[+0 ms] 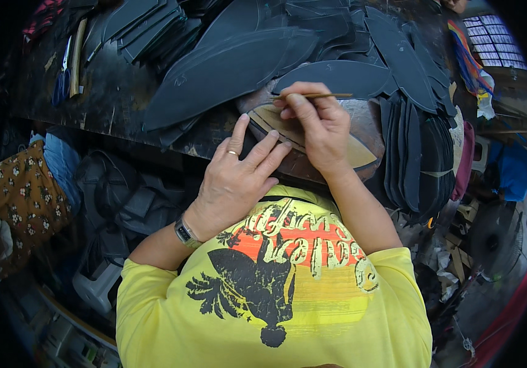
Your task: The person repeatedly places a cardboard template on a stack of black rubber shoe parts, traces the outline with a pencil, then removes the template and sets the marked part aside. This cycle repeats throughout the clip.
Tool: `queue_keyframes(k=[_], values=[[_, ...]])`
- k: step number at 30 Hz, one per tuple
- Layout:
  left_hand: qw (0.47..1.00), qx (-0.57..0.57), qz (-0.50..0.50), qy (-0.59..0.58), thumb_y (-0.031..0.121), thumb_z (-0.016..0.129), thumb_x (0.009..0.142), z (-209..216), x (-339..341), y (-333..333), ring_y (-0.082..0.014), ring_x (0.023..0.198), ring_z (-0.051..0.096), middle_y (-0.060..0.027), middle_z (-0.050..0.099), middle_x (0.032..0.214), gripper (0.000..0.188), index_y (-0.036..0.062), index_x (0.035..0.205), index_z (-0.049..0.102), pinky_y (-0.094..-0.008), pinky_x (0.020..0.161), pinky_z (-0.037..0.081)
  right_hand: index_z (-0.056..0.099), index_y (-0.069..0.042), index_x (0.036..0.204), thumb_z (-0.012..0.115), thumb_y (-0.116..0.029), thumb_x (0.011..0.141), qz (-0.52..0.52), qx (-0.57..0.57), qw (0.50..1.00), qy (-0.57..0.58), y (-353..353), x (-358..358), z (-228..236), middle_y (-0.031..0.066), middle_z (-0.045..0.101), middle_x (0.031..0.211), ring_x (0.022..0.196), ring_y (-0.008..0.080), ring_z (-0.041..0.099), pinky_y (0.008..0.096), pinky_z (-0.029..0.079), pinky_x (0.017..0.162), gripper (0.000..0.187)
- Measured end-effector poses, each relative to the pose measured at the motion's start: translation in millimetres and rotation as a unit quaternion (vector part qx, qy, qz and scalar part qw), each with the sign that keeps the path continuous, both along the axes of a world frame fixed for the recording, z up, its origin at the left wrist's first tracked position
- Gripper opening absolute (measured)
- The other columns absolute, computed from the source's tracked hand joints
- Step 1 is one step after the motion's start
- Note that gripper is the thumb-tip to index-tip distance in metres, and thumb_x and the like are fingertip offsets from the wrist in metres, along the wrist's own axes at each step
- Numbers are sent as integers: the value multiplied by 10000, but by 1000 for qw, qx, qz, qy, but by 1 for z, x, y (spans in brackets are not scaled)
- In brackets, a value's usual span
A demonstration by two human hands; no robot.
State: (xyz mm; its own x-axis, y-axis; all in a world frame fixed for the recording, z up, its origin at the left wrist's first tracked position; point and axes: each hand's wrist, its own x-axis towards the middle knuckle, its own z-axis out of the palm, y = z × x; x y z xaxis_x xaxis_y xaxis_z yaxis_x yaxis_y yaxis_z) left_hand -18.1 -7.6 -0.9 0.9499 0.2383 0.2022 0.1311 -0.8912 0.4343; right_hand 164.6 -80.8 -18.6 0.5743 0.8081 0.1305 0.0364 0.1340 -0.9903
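Note:
My left hand (239,168), with a ring and a wristwatch, has its fingers spread. The fingertips press on the near-left edge of a tan, pointed-oval template (360,154) with dark edging. My right hand (320,126) pinches a thin brown stick (334,95) above the template; its kind does not show, and it lies nearly level. The template rests on a worn brownish slab (371,116) at the table's near edge, partly covered by both hands. Just beyond lie large dark leaf-shaped sheets (226,73) with pale outlines drawn on them.
Stacks of cut dark pieces (401,144) stand right of the slab, beside a tied bundle (438,165). Blue-handled scissors (62,83) and a wooden rod (78,55) lie on the far left of the dark table (110,107). A grey plastic chair (97,285) stands below left.

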Motion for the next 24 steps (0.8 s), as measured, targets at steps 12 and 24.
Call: queue_keyframes(k=[12, 24], values=[[981, -140, 110, -81, 151, 830, 842, -5, -5, 19, -330, 1252, 595, -141, 582, 1432, 631, 77, 1423, 597, -444, 1062, 456, 648, 0, 1155, 513, -130, 1120, -7, -33, 989, -146, -2, -2, -9, 78, 708, 1117, 1049, 130, 656, 278, 509, 973, 191], [971, -147, 69, -174, 60, 833, 799, -8, -1, 18, -296, 1139, 654, -99, 652, 1327, 369, 77, 1159, 751, -423, 982, 519, 618, 1, 1124, 493, -144, 1128, -38, 13, 997, -73, -2, -4, -3, 95, 682, 1079, 981, 146, 637, 298, 511, 921, 191]])
